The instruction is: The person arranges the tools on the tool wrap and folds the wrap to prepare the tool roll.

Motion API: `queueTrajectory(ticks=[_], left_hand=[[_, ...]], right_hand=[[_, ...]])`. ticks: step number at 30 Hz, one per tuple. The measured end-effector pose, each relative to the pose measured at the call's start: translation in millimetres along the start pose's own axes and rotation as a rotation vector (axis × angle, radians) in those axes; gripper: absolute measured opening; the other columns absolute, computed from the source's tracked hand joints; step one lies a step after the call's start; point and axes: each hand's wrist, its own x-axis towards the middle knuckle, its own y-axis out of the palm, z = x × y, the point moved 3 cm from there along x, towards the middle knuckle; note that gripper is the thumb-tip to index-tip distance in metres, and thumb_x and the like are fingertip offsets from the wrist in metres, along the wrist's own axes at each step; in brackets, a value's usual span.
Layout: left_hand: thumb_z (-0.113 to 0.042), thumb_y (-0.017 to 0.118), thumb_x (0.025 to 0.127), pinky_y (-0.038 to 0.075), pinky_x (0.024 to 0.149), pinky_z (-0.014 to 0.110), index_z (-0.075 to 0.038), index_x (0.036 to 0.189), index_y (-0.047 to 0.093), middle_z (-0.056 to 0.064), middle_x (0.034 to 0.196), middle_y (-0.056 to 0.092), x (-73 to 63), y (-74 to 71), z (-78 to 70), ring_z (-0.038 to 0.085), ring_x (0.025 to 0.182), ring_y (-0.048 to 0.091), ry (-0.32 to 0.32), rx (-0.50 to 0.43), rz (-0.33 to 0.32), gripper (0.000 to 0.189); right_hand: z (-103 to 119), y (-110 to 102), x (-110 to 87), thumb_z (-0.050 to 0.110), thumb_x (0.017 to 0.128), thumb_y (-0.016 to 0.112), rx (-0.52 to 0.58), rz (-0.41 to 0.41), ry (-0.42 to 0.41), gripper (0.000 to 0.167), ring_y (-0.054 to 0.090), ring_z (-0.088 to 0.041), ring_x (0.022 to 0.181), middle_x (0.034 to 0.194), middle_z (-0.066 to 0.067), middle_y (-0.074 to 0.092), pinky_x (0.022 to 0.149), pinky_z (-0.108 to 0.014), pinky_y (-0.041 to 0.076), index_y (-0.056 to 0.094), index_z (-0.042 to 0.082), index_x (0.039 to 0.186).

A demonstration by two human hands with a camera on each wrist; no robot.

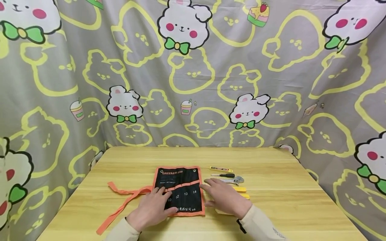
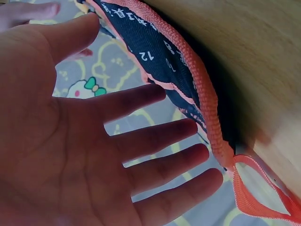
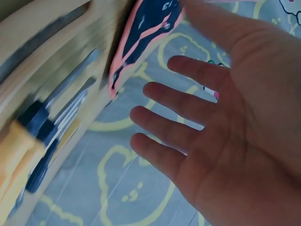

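Observation:
A black tool pouch [image 1: 184, 201] with orange edging and numbered pockets lies flat on the table, its orange tie straps [image 1: 123, 204] trailing to the left. My left hand [image 1: 153, 207] is over the pouch's lower left part, fingers spread. In the left wrist view the fingers of that hand [image 2: 94, 141] are straight and hold nothing. Just off the pouch's right edge is my right hand [image 1: 224, 197], hiding part of the tools there. The right wrist view shows this hand [image 3: 211, 127] with straight, parted fingers and an empty palm.
Right of the pouch lie a yellow knife-like item [image 1: 221, 169], a small black-handled screwdriver [image 1: 224, 175], an adjustable wrench [image 1: 236, 180] and two yellow-handled screwdrivers [image 3: 28, 136]. A pale wooden-framed tool [image 3: 70, 14] lies nearer. A patterned curtain [image 1: 193, 80] hangs behind the table.

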Motion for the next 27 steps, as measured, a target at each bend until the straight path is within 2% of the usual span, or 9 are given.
queueTrajectory(ticks=[4, 10, 15, 22, 27], left_hand=[[-0.058, 0.069, 0.091, 0.048, 0.099, 0.064, -0.009, 0.136, 0.065, 0.023, 0.143, 0.056, 0.9, 2.4, 0.7, 0.046, 0.133, 0.051, -0.002, -0.008, 0.015, 0.067], [-0.054, 0.073, 0.089, 0.048, 0.098, 0.064, -0.006, 0.132, 0.067, 0.026, 0.139, 0.059, -0.1, 4.3, 1.2, 0.047, 0.127, 0.055, 0.027, 0.019, -0.01, 0.065], [-0.051, 0.075, 0.088, 0.05, 0.097, 0.063, -0.005, 0.131, 0.067, 0.027, 0.138, 0.059, 0.8, 3.5, 1.5, 0.047, 0.126, 0.057, 0.029, 0.049, -0.012, 0.064], [-0.052, 0.075, 0.088, 0.051, 0.096, 0.061, -0.011, 0.133, 0.068, 0.025, 0.14, 0.059, 0.7, 4.2, -0.2, 0.045, 0.127, 0.057, 0.026, 0.086, -0.001, 0.061], [-0.052, 0.071, 0.091, 0.05, 0.098, 0.062, -0.015, 0.133, 0.07, 0.025, 0.142, 0.057, -1.0, 5.4, 0.2, 0.046, 0.129, 0.055, 0.02, 0.086, 0.021, 0.056]], right_hand=[[10, 3, 9.9, 0.038, 0.09, 0.078, -0.018, 0.006, -0.033, 0.054, 0.06, -0.029, 0.127, 0.136, -0.009, 0.064, 0.105, -0.044, 0.05, 0.065, 0.014, 0.136], [15, 10, 20.4, 0.038, 0.091, 0.077, -0.015, 0.056, -0.042, 0.046, 0.065, -0.022, 0.118, 0.128, -0.005, 0.068, 0.105, -0.042, 0.051, 0.07, 0.014, 0.13], [14, 14, 26.3, 0.037, 0.092, 0.077, -0.04, 0.074, -0.037, 0.043, 0.066, -0.021, 0.115, 0.127, -0.005, 0.068, 0.104, -0.04, 0.051, 0.071, 0.015, 0.128], [18, 19, 26.7, 0.036, 0.093, 0.076, -0.008, 0.09, -0.001, 0.048, 0.062, -0.026, 0.125, 0.138, -0.01, 0.063, 0.104, -0.041, 0.052, 0.068, 0.013, 0.135], [22, 25, 25.1, 0.038, 0.095, 0.072, -0.032, 0.111, 0.013, 0.047, 0.059, -0.027, 0.13, 0.143, -0.011, 0.061, 0.106, -0.041, 0.05, 0.068, 0.015, 0.136]])
